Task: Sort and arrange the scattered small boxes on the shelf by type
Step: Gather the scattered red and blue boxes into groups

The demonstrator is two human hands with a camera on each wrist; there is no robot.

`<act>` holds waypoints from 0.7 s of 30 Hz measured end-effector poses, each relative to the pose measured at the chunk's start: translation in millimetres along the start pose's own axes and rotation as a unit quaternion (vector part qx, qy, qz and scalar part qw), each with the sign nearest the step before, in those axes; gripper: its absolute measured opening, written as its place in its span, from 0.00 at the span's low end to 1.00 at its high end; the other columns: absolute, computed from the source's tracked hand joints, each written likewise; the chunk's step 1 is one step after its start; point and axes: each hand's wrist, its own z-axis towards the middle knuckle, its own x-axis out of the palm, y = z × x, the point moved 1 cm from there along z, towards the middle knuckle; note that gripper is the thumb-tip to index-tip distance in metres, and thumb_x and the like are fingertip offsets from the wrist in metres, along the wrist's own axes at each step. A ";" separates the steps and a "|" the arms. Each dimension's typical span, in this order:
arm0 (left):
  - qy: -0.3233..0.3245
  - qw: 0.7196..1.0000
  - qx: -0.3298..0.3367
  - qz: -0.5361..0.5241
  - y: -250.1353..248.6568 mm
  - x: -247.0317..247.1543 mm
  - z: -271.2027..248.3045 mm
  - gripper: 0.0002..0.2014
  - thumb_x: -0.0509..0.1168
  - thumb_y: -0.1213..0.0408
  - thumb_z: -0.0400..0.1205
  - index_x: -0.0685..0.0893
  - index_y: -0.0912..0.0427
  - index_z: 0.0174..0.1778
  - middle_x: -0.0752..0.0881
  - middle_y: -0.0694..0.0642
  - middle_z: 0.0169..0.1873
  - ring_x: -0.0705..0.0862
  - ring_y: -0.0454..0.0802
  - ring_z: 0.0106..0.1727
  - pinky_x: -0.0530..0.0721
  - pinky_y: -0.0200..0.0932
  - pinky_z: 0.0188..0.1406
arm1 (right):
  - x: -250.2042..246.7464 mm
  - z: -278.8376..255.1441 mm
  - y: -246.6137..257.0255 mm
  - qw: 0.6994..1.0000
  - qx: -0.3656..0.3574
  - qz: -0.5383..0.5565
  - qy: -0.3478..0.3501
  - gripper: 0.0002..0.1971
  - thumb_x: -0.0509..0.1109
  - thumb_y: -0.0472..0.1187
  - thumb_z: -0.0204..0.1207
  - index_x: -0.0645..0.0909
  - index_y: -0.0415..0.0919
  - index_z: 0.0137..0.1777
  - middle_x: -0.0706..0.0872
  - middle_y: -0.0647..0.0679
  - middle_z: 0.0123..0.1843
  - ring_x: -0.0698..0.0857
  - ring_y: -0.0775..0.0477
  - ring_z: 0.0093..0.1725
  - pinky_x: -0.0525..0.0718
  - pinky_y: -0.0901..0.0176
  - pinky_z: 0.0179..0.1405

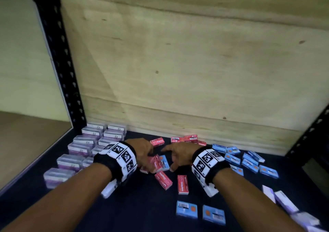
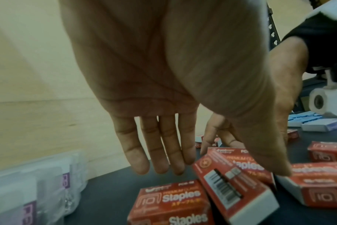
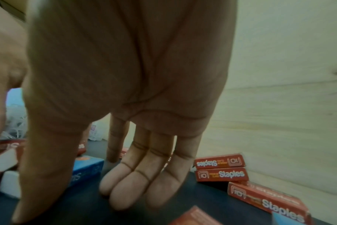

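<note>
Both hands hover over the dark shelf [image 1: 138,212], close together. My left hand [image 1: 145,156] has straight fingers [image 2: 164,146] spread just above a heap of red staples boxes [image 1: 156,162] and holds nothing. Two of those red boxes [image 2: 171,201] [image 2: 229,182] lie under its thumb. My right hand [image 1: 171,158] also has its fingers [image 3: 135,182] extended, tips close to the shelf, holding nothing. A blue box [image 1: 164,162] [image 3: 87,169] lies beside its thumb. More red boxes [image 1: 184,139] [image 3: 220,169] stand by the back wall, and two others [image 1: 163,177] [image 1: 183,184] lie nearer me.
Clear boxes with purple labels [image 1: 85,143] stand in rows at the left by the black post [image 1: 58,61]. Blue boxes [image 1: 247,160] lie scattered right, two more [image 1: 187,209] [image 1: 213,214] in front. White-purple boxes [image 1: 284,202] lie at the right front. A plywood wall [image 1: 195,71] closes the back.
</note>
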 end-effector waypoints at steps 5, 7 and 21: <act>0.011 0.999 -0.014 0.051 1.1 7.2 5.5 0.30 0.74 0.34 0.64 0.86 0.53 0.52 0.87 0.51 0.49 0.86 0.51 0.48 0.87 0.48 0.50 | 1.4 6.6 -1.3 1.000 0.002 0.015 -0.004 0.32 0.81 0.46 0.72 0.74 0.51 0.75 0.84 0.54 0.44 0.83 0.48 0.48 0.82 0.56 0.48; 0.008 0.998 -0.013 0.063 -0.6 7.7 6.9 0.29 0.73 0.34 0.65 0.86 0.53 0.52 0.86 0.52 0.49 0.86 0.51 0.48 0.87 0.49 0.50 | 2.5 4.6 -1.9 1.000 0.000 0.013 -0.008 0.29 0.80 0.46 0.73 0.75 0.50 0.74 0.86 0.51 0.49 0.83 0.49 0.47 0.80 0.57 0.44; -0.007 0.996 -0.029 0.087 -13.6 1.7 6.4 0.30 0.75 0.39 0.68 0.86 0.57 0.58 0.86 0.55 0.51 0.86 0.54 0.50 0.87 0.48 0.50 | -1.3 -12.7 -14.8 0.998 0.034 0.026 -0.040 0.27 0.80 0.51 0.71 0.79 0.48 0.68 0.84 0.53 0.49 0.83 0.49 0.49 0.82 0.54 0.49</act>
